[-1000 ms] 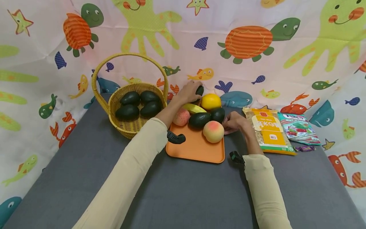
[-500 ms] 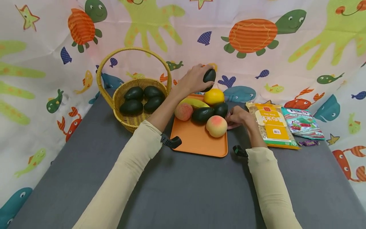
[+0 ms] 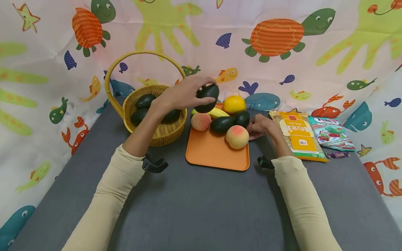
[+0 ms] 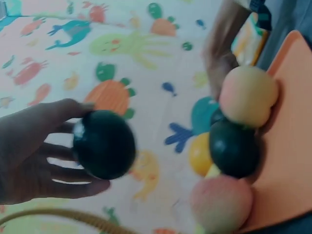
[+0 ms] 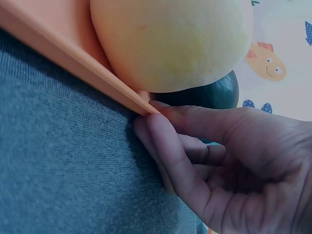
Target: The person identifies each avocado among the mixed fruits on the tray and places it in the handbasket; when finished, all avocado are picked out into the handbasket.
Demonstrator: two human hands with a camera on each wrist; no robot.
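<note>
My left hand (image 3: 185,93) grips a dark green avocado (image 3: 208,98) in the air, between the basket and the back left of the tray. In the left wrist view the fingers and thumb curl round this avocado (image 4: 105,145). At the tray's right edge my right hand (image 3: 261,127) pinches the rim of the orange tray (image 3: 216,157); the right wrist view shows thumb and fingers on the rim (image 5: 97,70). On the tray lie two peaches (image 3: 237,137), two more avocados (image 3: 222,124), a banana (image 3: 218,113) and a yellow round fruit (image 3: 234,104).
A yellow wicker basket (image 3: 168,137) with a tall handle holds several avocados (image 3: 145,101), partly hidden by my left arm. To the right lie a yellow grain bag (image 3: 298,136), a turquoise candy bag (image 3: 332,134) and a purple wrapped candy (image 3: 338,154). A patterned cloth hangs behind.
My left hand has lifted the avocado from the back of the tray and carried it left toward the basket. My right hand stays at the tray's edge.
</note>
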